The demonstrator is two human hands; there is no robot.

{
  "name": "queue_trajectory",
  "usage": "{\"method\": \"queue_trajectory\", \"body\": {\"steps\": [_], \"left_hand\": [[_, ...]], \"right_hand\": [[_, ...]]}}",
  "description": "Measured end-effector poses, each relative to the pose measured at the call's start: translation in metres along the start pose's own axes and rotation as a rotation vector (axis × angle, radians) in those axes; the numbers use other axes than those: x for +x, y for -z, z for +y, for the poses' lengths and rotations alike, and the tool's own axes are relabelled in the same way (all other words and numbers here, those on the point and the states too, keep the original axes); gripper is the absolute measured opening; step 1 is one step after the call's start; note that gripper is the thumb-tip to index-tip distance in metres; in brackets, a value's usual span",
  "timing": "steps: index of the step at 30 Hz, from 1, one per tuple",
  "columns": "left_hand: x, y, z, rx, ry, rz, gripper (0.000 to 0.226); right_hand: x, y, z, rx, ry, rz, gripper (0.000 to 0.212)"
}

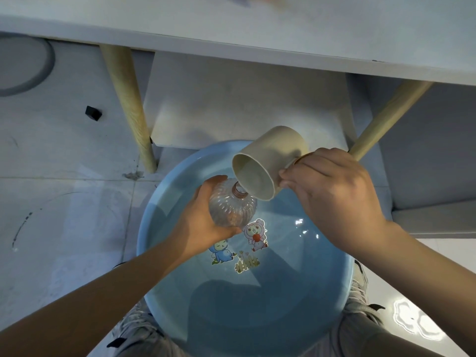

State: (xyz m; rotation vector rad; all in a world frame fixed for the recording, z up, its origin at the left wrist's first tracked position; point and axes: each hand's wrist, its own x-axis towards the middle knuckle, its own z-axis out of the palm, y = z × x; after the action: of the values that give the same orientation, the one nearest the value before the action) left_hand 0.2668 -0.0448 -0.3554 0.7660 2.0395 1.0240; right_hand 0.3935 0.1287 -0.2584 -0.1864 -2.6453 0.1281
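Currently in hand, item one: bottle [233, 207], clear ribbed plastic, uncapped, its neck pointing up and slightly away from the person. It stands almost upright over the left-centre of the basin. The left hand [203, 222] wraps it from the left and from beneath, with fingers and thumb curled round the body. The neck rises free above the hand.

Item two: cup [268, 161], beige, tipped on its side with the mouth facing down and to the left. Its lower rim sits just over the bottle's neck; whether they touch cannot be told. The right hand [332, 186] lies to the cup's right, back turned to the camera, fingers curled and clamped on the cup's near side, where a handle is mostly hidden. Whether water runs from the cup cannot be made out.

Item three: basin [144, 235], round, light blue, on the floor between the person's shoes [359, 284] and holding water. Cartoon stickers [255, 234] on its bottom show just beside the bottle.

Surroundings: white table [231, 27] across the top, on two pale wooden legs [128, 99]; a white stool [244, 99] under it, just beyond the basin; a small black block [93, 113] on the tiled floor, well apart to the left.
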Motion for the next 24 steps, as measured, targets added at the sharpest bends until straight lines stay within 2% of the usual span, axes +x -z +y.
{"method": "queue_trajectory", "body": {"steps": [7, 10, 13, 18, 21, 24], "left_hand": [[0.0, 0.0, -0.001, -0.003, 0.004, 0.016, 0.094], [-0.001, -0.001, -0.001, 0.008, -0.005, 0.021, 0.094], [-0.003, -0.001, -0.004, -0.013, -0.008, 0.041, 0.096], [-0.006, 0.0, -0.012, -0.025, -0.003, 0.102, 0.098], [-0.006, 0.001, -0.017, -0.018, 0.004, 0.138, 0.103], [-0.007, 0.002, -0.019, -0.006, 0.003, 0.158, 0.108]], "right_hand": [[0.0, -0.001, 0.0, -0.037, 0.016, 0.025, 0.022], [0.0, -0.001, 0.0, 0.013, -0.043, 0.033, 0.013], [0.001, 0.002, 0.001, 0.135, -0.273, 0.002, 0.004], [-0.005, 0.0, 0.009, 0.413, -0.74, -0.157, 0.01], [-0.014, -0.014, 0.014, 0.43, -0.849, -0.279, 0.008], [-0.027, -0.029, 0.014, 0.382, -0.838, -0.407, 0.011]]}}
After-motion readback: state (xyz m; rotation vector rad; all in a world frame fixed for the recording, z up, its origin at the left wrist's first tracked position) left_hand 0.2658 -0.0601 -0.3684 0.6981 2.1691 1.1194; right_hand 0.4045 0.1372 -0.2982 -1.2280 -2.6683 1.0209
